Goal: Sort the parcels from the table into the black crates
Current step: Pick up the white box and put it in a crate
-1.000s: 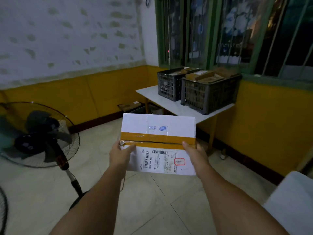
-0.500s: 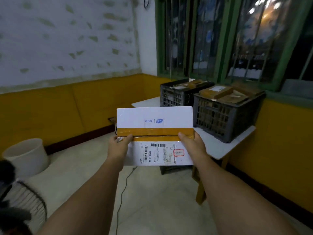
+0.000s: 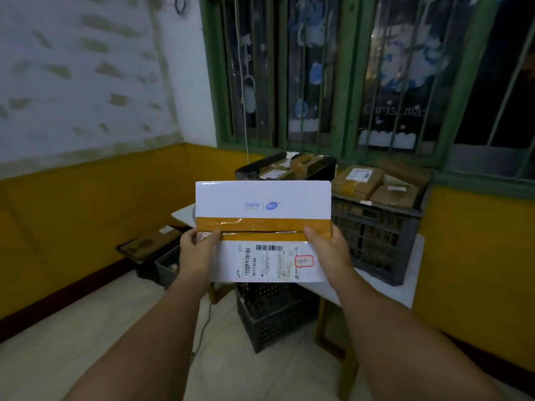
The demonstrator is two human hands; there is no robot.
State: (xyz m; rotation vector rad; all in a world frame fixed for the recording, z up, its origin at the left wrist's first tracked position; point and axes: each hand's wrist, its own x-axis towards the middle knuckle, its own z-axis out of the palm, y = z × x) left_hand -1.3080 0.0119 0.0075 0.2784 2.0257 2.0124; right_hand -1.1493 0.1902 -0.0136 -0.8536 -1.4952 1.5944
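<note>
A white parcel [image 3: 262, 204] with a brown tape band and a shipping label is held up in front of me. My left hand [image 3: 197, 251] grips its left edge, thumb on the tape. My right hand [image 3: 328, 250] grips its right edge, thumb on top. Behind it, two black crates stand on a white table [image 3: 405, 287]. The right crate [image 3: 376, 241] is heaped with brown cardboard parcels [image 3: 359, 180]. The left crate [image 3: 254, 169], farther back, also holds parcels and is partly hidden by the white parcel.
Under the table stands another black crate [image 3: 272, 316]. To the left on the floor is a grey bin [image 3: 168, 266] with a flat brown box [image 3: 150, 243] on top. A cable [image 3: 202, 325] runs over the tiled floor. Barred green windows [image 3: 333, 82] fill the far wall.
I have walked closer to the table; the crates appear larger and nearer. The fan and white bucket at the left have left the view. Both hands keep the same hold on the parcel.
</note>
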